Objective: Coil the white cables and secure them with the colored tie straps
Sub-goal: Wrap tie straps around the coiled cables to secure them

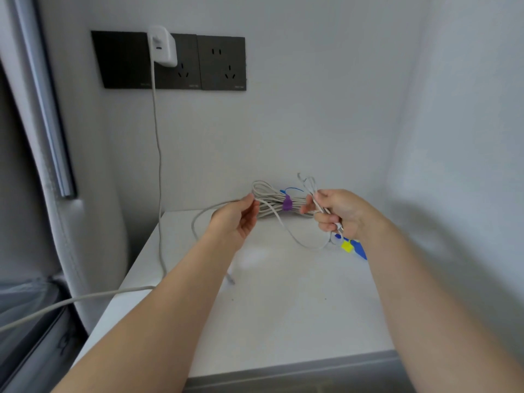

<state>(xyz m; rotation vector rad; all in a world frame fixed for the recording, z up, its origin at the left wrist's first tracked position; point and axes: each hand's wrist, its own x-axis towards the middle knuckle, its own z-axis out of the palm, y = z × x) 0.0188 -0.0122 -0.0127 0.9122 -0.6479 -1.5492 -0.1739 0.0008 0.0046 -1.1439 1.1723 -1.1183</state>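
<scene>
Both forearms reach out over the white tabletop (283, 313), the hands raised above its far part and facing each other. The left hand (238, 219) curls inward, thumb and fingertips pinching a strand of the thin loose white cable (301, 243). The right hand (337, 214) is closed in a fist round the gathered loops of that same cable, which stick up above the knuckles; the cable sags in a slack loop between the two hands. Behind them, at the far edge against the wall, lies a coiled bundle of white cable (269, 198) bound by a purple tie strap (287, 202). A yellow tie strap (346, 246) lies on the table just below the right hand
</scene>
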